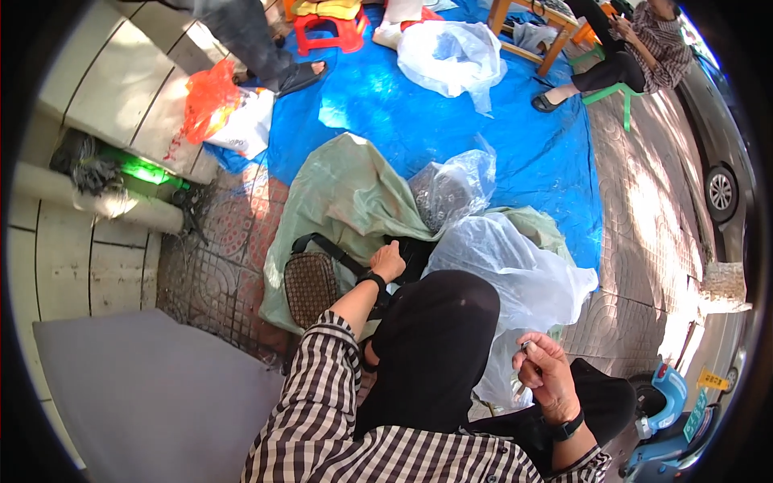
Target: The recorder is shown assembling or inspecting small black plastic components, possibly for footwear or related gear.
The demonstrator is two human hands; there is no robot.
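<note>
My left hand [389, 262] reaches down between the bags, its fingers curled at the edge of some black material [414, 256]; its fingertips are hidden. Just left of it, a brown patterned bag [311, 288] with a black strap [334, 252] lies on a pale green woven sack [342, 181]. Over by my right knee, my right hand [543, 374] is raised, thumb and fingers pinched around a small dark, shiny piece [526, 346], too small to name. A translucent plastic bag [511, 262] spreads between the hands, with a clear plastic bundle [455, 193] beyond it.
A blue tarp [547, 161] covers the ground ahead. A grey panel [145, 386] stands at left, an orange plastic bag [211, 105] farther up. Beyond are a red stool [330, 32] and a seated person [636, 48]. A blue scooter [668, 410] and parked car [725, 173] are at right.
</note>
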